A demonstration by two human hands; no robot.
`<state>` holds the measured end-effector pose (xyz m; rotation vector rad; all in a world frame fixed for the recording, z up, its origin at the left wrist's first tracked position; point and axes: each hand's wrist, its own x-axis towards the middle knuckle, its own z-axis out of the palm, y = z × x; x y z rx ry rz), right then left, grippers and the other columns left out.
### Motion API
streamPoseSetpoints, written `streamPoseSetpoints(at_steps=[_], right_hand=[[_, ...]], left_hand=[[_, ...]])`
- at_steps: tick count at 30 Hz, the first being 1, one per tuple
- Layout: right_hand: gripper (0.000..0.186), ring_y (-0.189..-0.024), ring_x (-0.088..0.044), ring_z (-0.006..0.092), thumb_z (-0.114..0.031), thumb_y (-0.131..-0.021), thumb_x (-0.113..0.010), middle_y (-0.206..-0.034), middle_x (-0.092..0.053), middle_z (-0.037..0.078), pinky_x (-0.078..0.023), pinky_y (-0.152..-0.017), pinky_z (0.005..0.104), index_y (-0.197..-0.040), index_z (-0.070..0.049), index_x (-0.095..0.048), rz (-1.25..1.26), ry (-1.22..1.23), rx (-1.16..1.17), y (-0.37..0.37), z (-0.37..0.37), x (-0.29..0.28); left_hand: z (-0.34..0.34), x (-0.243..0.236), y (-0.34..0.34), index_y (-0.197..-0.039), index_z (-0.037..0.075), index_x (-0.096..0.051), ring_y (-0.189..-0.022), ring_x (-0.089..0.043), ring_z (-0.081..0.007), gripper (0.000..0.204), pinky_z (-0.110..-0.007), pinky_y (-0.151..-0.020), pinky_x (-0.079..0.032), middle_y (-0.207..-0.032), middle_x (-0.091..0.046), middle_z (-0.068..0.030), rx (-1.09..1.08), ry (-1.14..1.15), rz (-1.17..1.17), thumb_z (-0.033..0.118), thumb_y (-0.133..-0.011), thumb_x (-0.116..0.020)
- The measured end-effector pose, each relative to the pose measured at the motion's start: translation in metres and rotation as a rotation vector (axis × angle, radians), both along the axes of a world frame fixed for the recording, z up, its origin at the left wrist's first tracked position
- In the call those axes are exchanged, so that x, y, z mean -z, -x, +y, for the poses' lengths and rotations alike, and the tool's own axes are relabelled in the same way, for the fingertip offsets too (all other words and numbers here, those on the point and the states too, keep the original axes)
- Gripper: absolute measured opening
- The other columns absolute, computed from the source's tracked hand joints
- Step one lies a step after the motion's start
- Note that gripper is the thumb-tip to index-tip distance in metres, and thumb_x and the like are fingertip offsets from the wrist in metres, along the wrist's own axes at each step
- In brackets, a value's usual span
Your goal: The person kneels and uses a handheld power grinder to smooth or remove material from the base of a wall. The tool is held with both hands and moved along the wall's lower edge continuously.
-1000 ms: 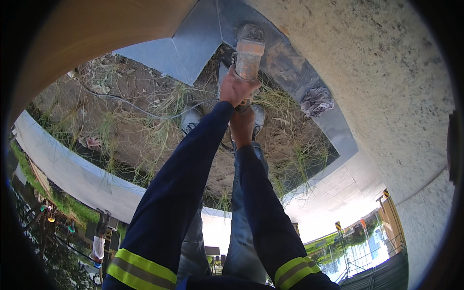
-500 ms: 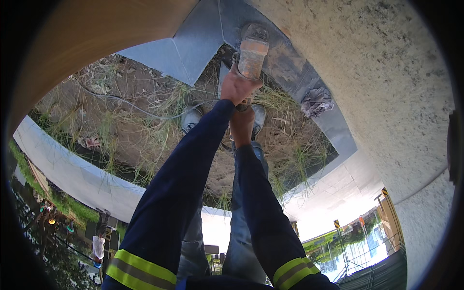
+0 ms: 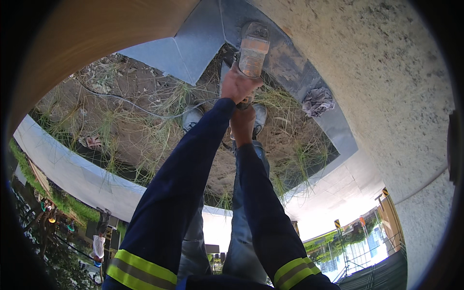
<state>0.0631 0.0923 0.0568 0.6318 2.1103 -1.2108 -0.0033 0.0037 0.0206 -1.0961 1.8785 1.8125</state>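
Note:
I hold a clear plastic bottle (image 3: 253, 48) with a pale orange label out in front of me, over the ground. My left hand (image 3: 238, 85) is wrapped around its near part. My right hand (image 3: 243, 123) is closed just below the left, at the bottle's near end, which the fingers hide. Both arms are in dark blue sleeves with yellow reflective cuffs. My two grey shoes (image 3: 192, 118) (image 3: 260, 117) stand on dry soil under the hands.
Dry grass and bare earth (image 3: 145, 125) cover the ground. A grey slab (image 3: 193, 46) edges it at the far side. A crumpled grey rag (image 3: 317, 101) lies by a rough plaster wall (image 3: 386, 96). A pale curb (image 3: 72, 174) runs at left.
My hands and the bottle have shifted very slightly to the right; the grip looks the same.

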Motion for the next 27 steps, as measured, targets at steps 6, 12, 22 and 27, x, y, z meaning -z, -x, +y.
streamPoseSetpoints(at_steps=[6,12,22,27], right_hand=[[0.034,-0.099,-0.078,0.0385,-0.024,-0.093,-0.074,-0.096,-0.077,0.026,-0.055,-0.079,0.044,-0.107,0.006,-0.068,-0.029,0.022,-0.035,0.02,-0.007,0.0],[0.036,-0.097,-0.077,0.0432,-0.025,-0.09,-0.077,-0.096,-0.077,0.028,-0.056,-0.078,0.0454,-0.107,0.006,-0.068,-0.059,-0.031,-0.058,-0.014,0.011,0.022],[0.037,-0.094,-0.077,0.0438,-0.029,-0.089,-0.081,-0.093,-0.077,0.025,-0.056,-0.075,0.0471,-0.104,0.004,-0.07,-0.053,-0.008,-0.051,-0.02,0.019,0.006],[0.038,-0.098,-0.076,0.046,-0.03,-0.09,-0.078,-0.093,-0.077,0.028,-0.056,-0.077,0.0488,-0.107,0.004,-0.07,-0.071,-0.053,-0.093,-0.01,0.027,0.014]], left_hand=[[-0.01,-0.001,0.021,-0.125,-0.006,-0.061,-0.1,-0.075,-0.0268,0.073,-0.039,-0.092,-0.059,-0.111,-0.076,-0.0178,0.014,0.058,-0.028,0.031,-0.07,-0.091],[-0.005,-0.011,-0.006,-0.123,-0.006,-0.059,-0.098,-0.076,-0.031,0.072,-0.04,-0.091,-0.058,-0.111,-0.076,-0.0227,-0.058,0.02,-0.07,0.033,-0.07,-0.089],[0.014,-0.006,-0.021,-0.121,-0.004,-0.057,-0.096,-0.076,-0.0265,0.066,-0.039,-0.087,-0.059,-0.109,-0.076,-0.0195,-0.056,0.047,-0.059,0.027,-0.072,-0.089],[0.012,-0.013,-0.01,-0.124,-0.005,-0.056,-0.095,-0.076,-0.029,0.068,-0.04,-0.086,-0.06,-0.108,-0.076,-0.0192,-0.193,-0.04,-0.025,0.024,-0.072,-0.09]])
